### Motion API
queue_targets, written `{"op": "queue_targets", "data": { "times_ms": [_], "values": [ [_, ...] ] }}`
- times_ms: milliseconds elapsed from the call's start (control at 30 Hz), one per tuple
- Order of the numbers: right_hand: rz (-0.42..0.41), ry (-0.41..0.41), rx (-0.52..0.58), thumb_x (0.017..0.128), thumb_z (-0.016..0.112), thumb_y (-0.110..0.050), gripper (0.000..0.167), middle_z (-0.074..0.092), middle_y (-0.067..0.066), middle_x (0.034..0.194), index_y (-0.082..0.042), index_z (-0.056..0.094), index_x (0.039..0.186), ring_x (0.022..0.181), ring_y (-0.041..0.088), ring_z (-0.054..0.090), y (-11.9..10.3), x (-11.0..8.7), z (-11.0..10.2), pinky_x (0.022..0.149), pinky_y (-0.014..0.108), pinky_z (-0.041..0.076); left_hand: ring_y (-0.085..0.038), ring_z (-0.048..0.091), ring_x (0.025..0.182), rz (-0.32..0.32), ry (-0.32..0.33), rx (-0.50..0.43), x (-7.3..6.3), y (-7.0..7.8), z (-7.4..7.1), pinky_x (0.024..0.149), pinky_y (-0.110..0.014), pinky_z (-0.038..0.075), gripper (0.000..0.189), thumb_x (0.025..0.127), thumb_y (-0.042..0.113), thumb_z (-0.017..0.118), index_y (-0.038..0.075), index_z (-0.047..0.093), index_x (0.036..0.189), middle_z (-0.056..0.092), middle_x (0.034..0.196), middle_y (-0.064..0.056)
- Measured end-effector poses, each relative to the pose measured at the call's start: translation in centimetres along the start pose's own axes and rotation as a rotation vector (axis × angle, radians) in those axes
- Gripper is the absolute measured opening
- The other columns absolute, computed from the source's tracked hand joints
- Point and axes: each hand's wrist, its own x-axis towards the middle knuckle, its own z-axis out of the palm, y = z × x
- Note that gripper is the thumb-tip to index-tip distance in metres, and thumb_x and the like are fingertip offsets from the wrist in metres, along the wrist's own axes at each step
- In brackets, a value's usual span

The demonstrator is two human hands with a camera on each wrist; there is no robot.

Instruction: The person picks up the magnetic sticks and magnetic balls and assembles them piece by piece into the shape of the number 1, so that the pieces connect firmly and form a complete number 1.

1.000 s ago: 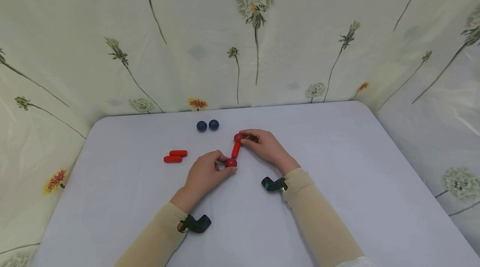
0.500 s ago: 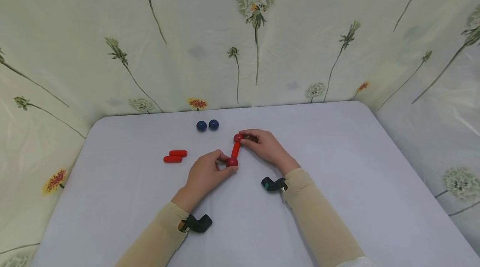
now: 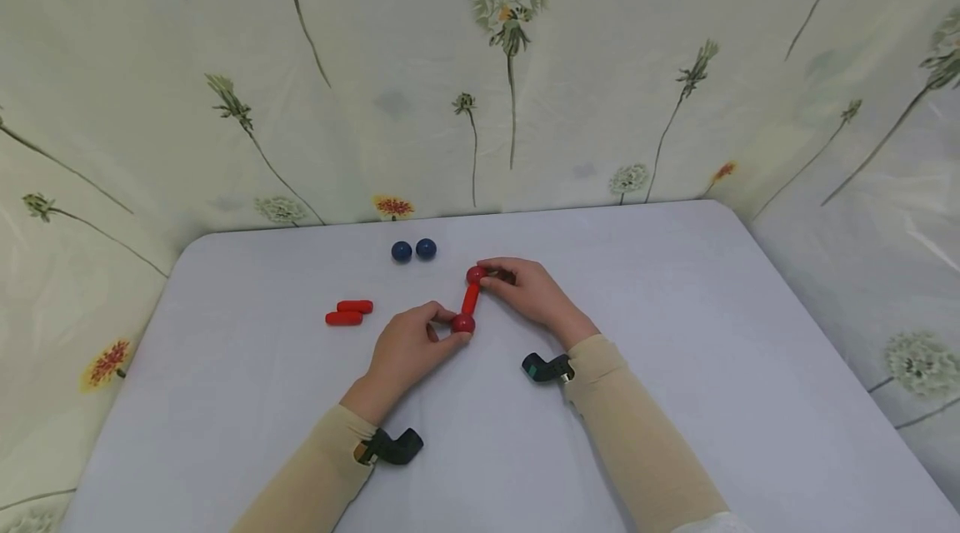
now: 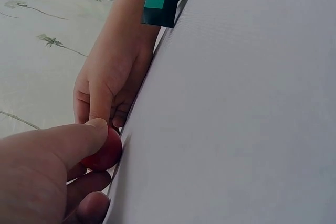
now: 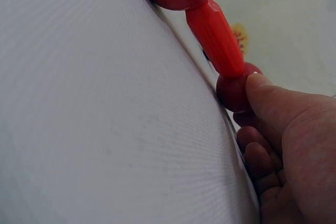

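A short red rod (image 3: pixel 470 300) joins two red balls end to end, low over the white table. My left hand (image 3: pixel 411 346) pinches the nearer red ball (image 3: pixel 463 323) between thumb and fingers. The farther red ball (image 3: pixel 476 276) is held by my right hand (image 3: pixel 528 291), thumb and index finger on its side. In the right wrist view the faceted rod (image 5: pixel 216 38) meets both balls, and my right thumb presses the lower ball (image 5: pixel 233 92). The left wrist view shows my left thumb over its ball (image 4: pixel 105 151); the rod is hidden there.
Two loose red rods (image 3: pixel 349 312) lie side by side left of my left hand. Two dark blue balls (image 3: pixel 414 250) sit near the back of the table (image 3: pixel 675 308). A flower-patterned cloth (image 3: pixel 360 100) hangs behind the table.
My left hand has brought the nearer ball up against the rod's near end, shutting the small gap seen a second ago. My right hand has stayed in place on the farther ball.
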Motion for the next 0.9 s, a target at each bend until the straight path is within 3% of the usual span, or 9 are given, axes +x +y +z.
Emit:
{"op": "queue_targets", "data": {
  "times_ms": [900],
  "values": [
    [-0.015,-0.006,0.003,0.092,0.069,-0.041,0.041,0.067,-0.011,0.105,-0.024,0.065,0.130,0.091,0.009,0.061,0.00,0.08,0.05,0.083,0.033,0.051,-0.010,0.052,0.062,-0.001,0.003,-0.006,0.07,-0.20,0.03,0.054,-0.029,0.043,0.033,0.082,0.046,0.079,0.024,0.070,0.105,0.059,0.075,0.015]
  ]
}}
